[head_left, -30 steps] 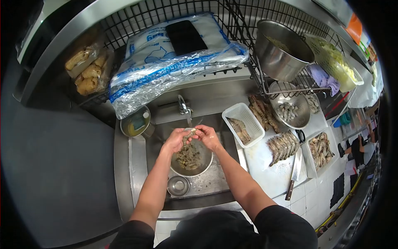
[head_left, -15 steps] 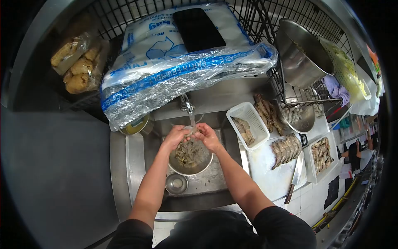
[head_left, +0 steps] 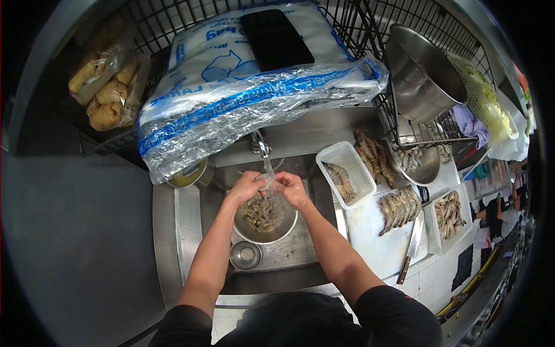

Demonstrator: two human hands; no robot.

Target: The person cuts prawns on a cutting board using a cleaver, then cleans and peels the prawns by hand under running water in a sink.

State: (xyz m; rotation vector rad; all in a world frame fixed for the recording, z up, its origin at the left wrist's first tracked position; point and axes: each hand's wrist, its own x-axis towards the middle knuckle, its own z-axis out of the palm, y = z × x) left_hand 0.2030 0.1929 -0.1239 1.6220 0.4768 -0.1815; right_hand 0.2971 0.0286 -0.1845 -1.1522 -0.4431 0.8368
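Observation:
Water runs from the faucet (head_left: 260, 143) onto a shrimp (head_left: 266, 181) between my two hands. My left hand (head_left: 247, 187) is closed on the shrimp, and my right hand (head_left: 291, 189) pinches at its other side. Both are over a metal bowl (head_left: 293, 222) in the sink, which holds a heap of shrimp pieces (head_left: 263, 214). A small metal bowl (head_left: 245, 255) sits in the sink just below the large one. Fine detail of the shrimp is blurred by the water.
At right, a white basket (head_left: 361, 170), a row of shrimp (head_left: 399, 209) and a knife (head_left: 411, 246) lie on a white board (head_left: 364, 231). Beyond is a shrimp tray (head_left: 432, 228). Wrapped bags (head_left: 231, 110) overhang the sink's back. Another person (head_left: 494, 215) is far right.
The view has shifted, so the wrapped bags look larger and nearer. The shrimp and both hands have come under the running water.

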